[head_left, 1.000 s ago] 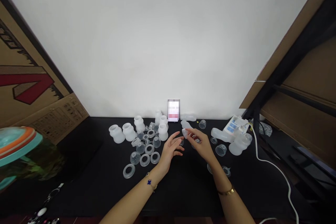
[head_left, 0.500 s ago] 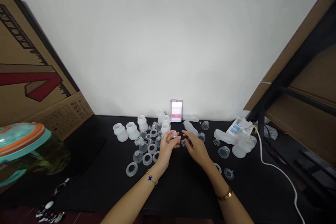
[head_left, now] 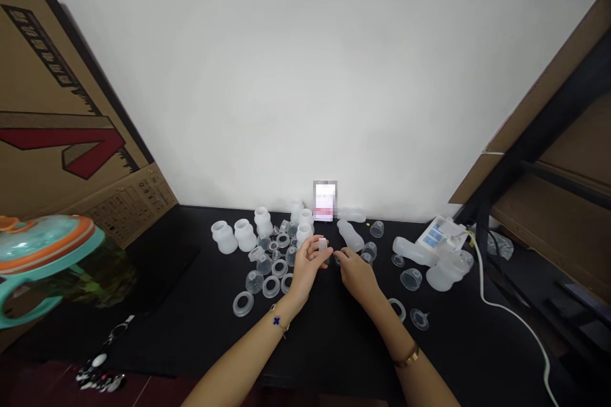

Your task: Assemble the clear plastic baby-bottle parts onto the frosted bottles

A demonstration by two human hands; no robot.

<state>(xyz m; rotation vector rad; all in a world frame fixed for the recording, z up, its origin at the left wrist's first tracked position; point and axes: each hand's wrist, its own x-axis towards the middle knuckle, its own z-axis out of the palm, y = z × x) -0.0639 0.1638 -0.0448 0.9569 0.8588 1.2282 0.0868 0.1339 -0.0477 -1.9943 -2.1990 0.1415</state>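
Observation:
My left hand (head_left: 308,265) is closed around a small clear plastic piece with a ribbed, whitish end (head_left: 323,244). Just right of it, my right hand (head_left: 356,271) has its fingers pinched together low over the table; a bit of something clear shows at the fingertips, too small to name. White bottles (head_left: 245,235) with open necks stand behind and left of my left hand. Among them lie clear domed caps (head_left: 254,281) and translucent rings (head_left: 243,303). A white bottle (head_left: 350,235) lies on its side beyond my right hand.
A blurred phone-like screen (head_left: 325,201) leans on the wall. To the right are a white box with blue labels (head_left: 434,233), more bottles (head_left: 449,272), a clear disc (head_left: 419,319) and a white cable (head_left: 510,310). A large teal-lidded jug (head_left: 52,248) stands at left, beside a cardboard box (head_left: 86,114).
My right hand has lowered and its fingers have closed into a pinch. My left hand keeps the small clear piece. The whole view has shifted slightly.

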